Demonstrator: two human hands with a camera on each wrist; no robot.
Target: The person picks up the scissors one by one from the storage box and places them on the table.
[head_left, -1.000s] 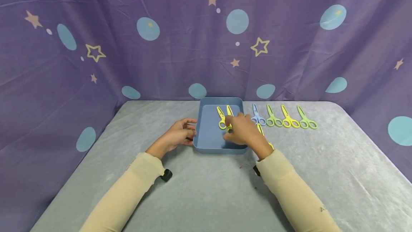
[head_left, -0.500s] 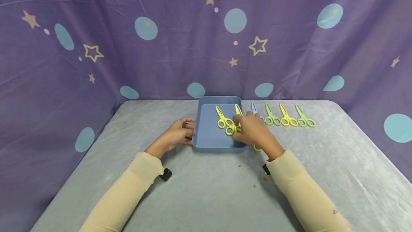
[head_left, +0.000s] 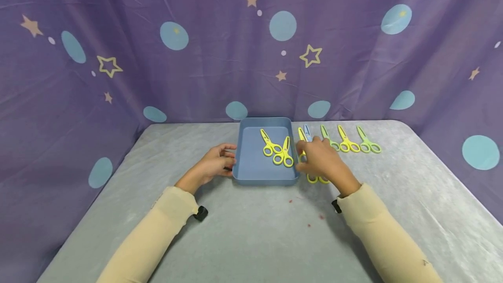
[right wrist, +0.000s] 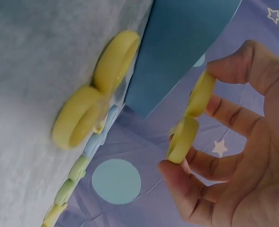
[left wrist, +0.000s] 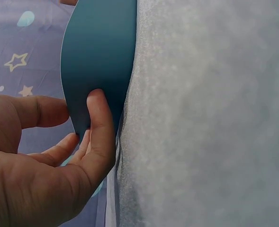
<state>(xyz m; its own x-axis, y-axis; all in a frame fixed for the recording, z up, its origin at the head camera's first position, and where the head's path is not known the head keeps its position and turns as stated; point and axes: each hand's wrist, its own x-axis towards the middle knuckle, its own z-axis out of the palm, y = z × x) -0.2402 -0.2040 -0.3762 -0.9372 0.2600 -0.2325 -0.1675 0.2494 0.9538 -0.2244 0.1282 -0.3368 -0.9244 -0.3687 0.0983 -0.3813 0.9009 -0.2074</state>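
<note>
My right hand (head_left: 322,160) pinches the handle loops of yellow scissors (right wrist: 184,137) between thumb and fingertips. It holds them in the air just past the tray's right wall, blades pointing away. Under this hand, another pair of yellow scissors (right wrist: 80,116) lies on the table, partly hidden in the head view. Two more yellow scissors (head_left: 270,143) lie inside the blue-grey tray (head_left: 251,174), their handles close together. My left hand (head_left: 214,163) rests at the tray's left side, its fingertips touching the outer wall and rim.
Right of the tray, a row on the grey table (head_left: 251,230) runs along the far side: blue scissors (head_left: 307,132), green scissors (head_left: 325,132), yellow scissors (head_left: 344,139) and green scissors (head_left: 365,141). A purple curtain (head_left: 204,86) hangs behind the table.
My right hand has moved right, carrying the yellow scissors from above the tray to past its right wall. My left hand stays at the tray's left side. The view has shifted slightly.
</note>
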